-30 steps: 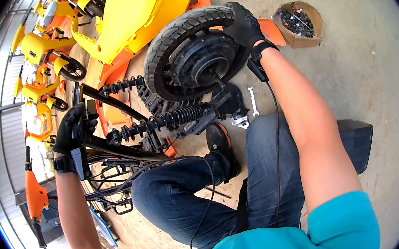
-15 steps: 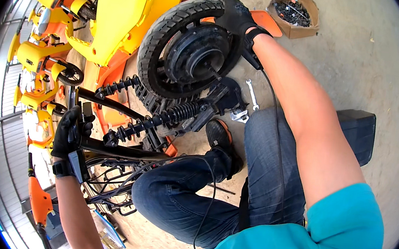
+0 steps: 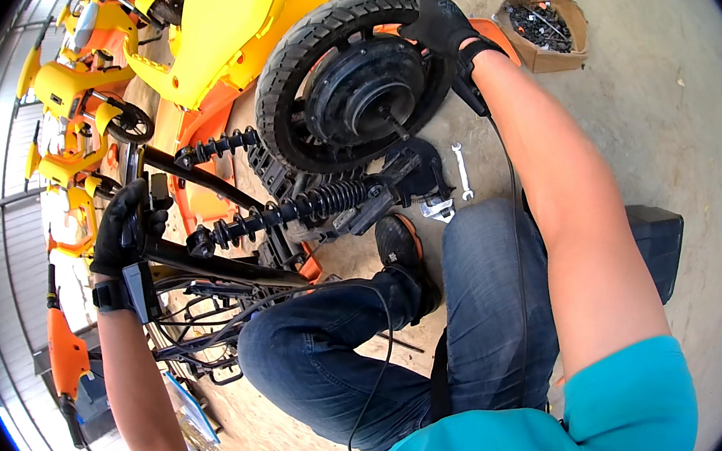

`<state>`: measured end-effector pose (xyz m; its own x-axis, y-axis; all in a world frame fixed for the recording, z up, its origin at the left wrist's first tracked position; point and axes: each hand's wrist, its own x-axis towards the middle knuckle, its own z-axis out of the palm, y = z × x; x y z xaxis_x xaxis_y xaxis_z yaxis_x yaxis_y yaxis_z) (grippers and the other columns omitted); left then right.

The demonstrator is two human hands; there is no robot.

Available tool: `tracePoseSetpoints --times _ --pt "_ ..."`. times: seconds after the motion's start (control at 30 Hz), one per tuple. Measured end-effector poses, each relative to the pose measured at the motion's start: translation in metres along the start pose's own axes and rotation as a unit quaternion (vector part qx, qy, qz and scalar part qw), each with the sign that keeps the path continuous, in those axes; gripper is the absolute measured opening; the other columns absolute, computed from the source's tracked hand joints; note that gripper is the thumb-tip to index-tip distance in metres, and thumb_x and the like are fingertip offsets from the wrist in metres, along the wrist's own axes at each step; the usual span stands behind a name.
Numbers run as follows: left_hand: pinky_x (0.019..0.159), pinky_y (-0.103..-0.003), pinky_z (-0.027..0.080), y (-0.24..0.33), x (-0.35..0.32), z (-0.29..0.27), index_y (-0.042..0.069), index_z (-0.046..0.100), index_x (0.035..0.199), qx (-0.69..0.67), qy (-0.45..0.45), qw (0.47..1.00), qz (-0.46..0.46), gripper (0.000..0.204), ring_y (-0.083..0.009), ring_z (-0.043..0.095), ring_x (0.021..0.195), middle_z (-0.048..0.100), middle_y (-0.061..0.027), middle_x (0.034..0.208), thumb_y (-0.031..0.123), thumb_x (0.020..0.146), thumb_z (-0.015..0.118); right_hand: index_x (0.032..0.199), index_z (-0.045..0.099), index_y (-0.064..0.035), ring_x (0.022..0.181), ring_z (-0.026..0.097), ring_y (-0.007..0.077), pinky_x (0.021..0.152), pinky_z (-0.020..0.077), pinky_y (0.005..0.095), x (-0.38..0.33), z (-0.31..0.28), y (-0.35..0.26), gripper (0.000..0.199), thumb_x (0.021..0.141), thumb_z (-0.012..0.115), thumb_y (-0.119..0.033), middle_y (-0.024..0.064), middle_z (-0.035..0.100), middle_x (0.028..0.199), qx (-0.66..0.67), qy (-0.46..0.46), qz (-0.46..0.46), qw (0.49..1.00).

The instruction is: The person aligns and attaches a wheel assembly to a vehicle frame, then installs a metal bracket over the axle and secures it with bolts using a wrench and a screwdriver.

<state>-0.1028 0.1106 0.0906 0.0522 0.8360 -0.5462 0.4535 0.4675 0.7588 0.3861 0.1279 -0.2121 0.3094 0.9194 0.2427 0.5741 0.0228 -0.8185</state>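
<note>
In a black glove, my right hand (image 3: 437,22) is closed over the upper right rim of a black hub-motor wheel (image 3: 364,92) with a knobbly tyre. Tilted, the wheel rests near the end of a black vehicle frame, its axle sticking out toward me. My left hand (image 3: 122,229), also gloved, wraps round the frame's left end, where two black tubes (image 3: 218,264) meet. Between the tubes and the wheel lie two coil-spring shock absorbers, a nearer one (image 3: 286,215) and a farther one (image 3: 217,148). What sits behind the wheel is partly hidden.
A combination wrench (image 3: 461,171) and an adjustable wrench (image 3: 439,209) lie right of the frame. Yellow body panels (image 3: 223,27) lie beyond. A cardboard box (image 3: 567,60) of small parts stands far right. Yellow scooters (image 3: 82,91) line the left. A cable hangs from my right wrist.
The view has shifted a little, so most things sit slightly farther right. Both hands keep their holds, the right on the wheel and the left on the frame.
</note>
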Motion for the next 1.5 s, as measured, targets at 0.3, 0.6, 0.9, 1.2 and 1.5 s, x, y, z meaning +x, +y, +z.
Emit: tracePoseSetpoints --times 0.3,0.6,0.9,1.2,1.5 --pt "0.069 -0.036 0.058 -0.005 0.012 -0.029 0.015 0.051 0.135 -0.002 -0.053 0.999 0.009 0.046 -0.0258 0.07 0.084 0.065 -0.022 0.117 0.039 0.096 0.058 0.12 0.057 -0.0061 0.111 0.061 0.0382 0.093 0.0504 0.0444 -0.011 -0.021 -0.032 0.074 0.064 0.086 -0.045 0.0222 0.066 0.113 0.004 0.016 0.036 0.999" --pt "0.06 -0.029 0.057 -0.003 0.004 -0.002 0.013 0.059 0.126 -0.01 0.051 0.998 0.038 0.036 -0.0218 0.071 0.073 0.07 -0.0199 0.103 0.034 0.096 0.059 0.128 0.054 -0.0057 0.116 0.059 0.0374 0.096 0.0485 0.0434 -0.014 -0.022 -0.03 0.083 0.064 0.087 -0.047 0.022 0.063 0.12 0.013 0.007 0.042 0.999" --pt "0.062 -0.026 0.058 -0.017 0.016 -0.014 0.011 0.057 0.129 0.141 -0.001 0.966 0.217 0.036 -0.023 0.072 0.088 0.069 -0.0131 0.109 0.026 0.096 0.059 0.121 0.056 -0.0052 0.111 0.062 0.0371 0.092 0.0504 0.0425 -0.012 -0.022 -0.03 0.073 0.065 0.088 -0.039 0.0215 0.066 0.113 0.061 -0.016 0.035 0.997" --pt "0.06 -0.026 0.059 -0.023 0.025 -0.034 0.009 0.06 0.125 0.026 0.027 0.993 0.108 0.033 -0.0265 0.071 0.092 0.068 -0.0096 0.109 0.023 0.095 0.061 0.113 0.06 -0.0063 0.106 0.065 0.0354 0.088 0.0517 0.0425 -0.016 -0.017 -0.02 0.06 0.067 0.087 -0.034 0.0196 0.068 0.106 0.05 0.002 0.017 0.999" --pt "0.057 -0.025 0.057 -0.014 0.016 -0.022 0.01 0.062 0.12 -0.033 0.044 0.997 0.057 0.03 -0.024 0.072 0.086 0.069 -0.0098 0.1 0.025 0.093 0.063 0.124 0.053 -0.0057 0.107 0.062 0.0386 0.09 0.0507 0.0435 -0.004 0.0 0.016 0.064 0.07 0.082 -0.023 0.0209 0.066 0.113 -0.053 0.004 -0.076 0.996"
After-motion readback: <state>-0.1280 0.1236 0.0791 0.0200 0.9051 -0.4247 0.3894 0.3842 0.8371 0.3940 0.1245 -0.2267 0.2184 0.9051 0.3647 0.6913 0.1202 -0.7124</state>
